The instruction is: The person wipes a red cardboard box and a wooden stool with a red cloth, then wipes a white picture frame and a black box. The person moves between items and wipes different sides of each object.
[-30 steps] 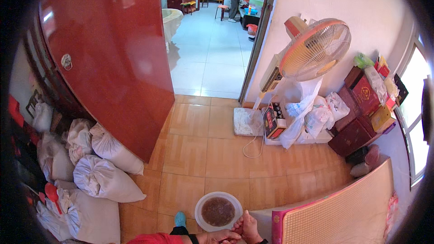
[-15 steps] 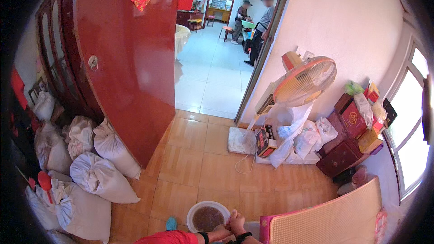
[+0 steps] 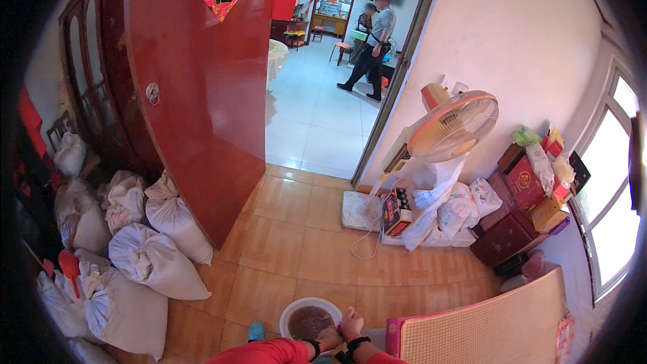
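Below me sits a round white basin (image 3: 287,305) holding murky brown water (image 3: 310,322). My left hand (image 3: 329,340) is curled low over the basin's right part; its fingers are partly hidden. Just to the right, my right hand (image 3: 351,324) is closed in a fist at the basin's right rim, slightly higher than the left. Both hands are close together, and whatever they grip is too small or hidden to make out. Dark bands circle both wrists, and red sleeves cover the forearms.
Several stuffed white sacks (image 3: 145,263) lie at left, with a red scoop (image 3: 69,271) on them. A red door (image 3: 202,101) stands ajar. At right are a fan (image 3: 455,125), boxes (image 3: 529,178) and a woven-topped board (image 3: 485,323). Two people (image 3: 379,40) are in the far room.
My hands, pressed together before, have parted slightly: the right is now a raised fist, the left lower over the basin. In the far room, one person has stepped left.
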`<state>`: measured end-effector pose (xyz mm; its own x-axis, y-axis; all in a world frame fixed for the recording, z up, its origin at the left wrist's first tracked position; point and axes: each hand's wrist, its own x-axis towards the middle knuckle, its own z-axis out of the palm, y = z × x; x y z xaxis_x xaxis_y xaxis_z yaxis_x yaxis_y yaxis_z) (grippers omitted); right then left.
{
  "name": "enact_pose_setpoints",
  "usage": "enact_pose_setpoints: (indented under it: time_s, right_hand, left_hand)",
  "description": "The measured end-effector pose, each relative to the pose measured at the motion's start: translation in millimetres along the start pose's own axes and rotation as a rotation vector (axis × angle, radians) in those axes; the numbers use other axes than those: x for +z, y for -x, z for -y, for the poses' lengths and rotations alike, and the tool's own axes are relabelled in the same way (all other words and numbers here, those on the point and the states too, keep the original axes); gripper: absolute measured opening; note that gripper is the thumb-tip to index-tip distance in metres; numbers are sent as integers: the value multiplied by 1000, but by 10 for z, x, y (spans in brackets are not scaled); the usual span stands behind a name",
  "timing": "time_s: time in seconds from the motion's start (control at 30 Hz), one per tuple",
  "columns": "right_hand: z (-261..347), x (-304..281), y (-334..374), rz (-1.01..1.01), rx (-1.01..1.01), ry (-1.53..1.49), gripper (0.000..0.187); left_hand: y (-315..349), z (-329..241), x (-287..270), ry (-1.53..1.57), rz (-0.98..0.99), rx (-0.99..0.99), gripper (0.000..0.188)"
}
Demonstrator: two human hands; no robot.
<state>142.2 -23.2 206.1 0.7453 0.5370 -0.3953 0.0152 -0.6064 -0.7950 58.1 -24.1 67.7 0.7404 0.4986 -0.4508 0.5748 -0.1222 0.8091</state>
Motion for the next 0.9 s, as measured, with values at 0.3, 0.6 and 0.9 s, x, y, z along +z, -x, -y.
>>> enact_pose_setpoints:
  time_s: [0.3,0.6,0.9]
  right_hand:
    - [-317,88,-109,-49,139,-125,51]
    - [-520,-157,-220,174,111,-410,51]
    - [112,-429,211,318,136,-449,45]
  left_hand:
    - [103,5,2,-70,-36,210,42]
    - [454,-454,-397,169,-16,78,52]
    - [961,-1084,-976,60,-4,221,44]
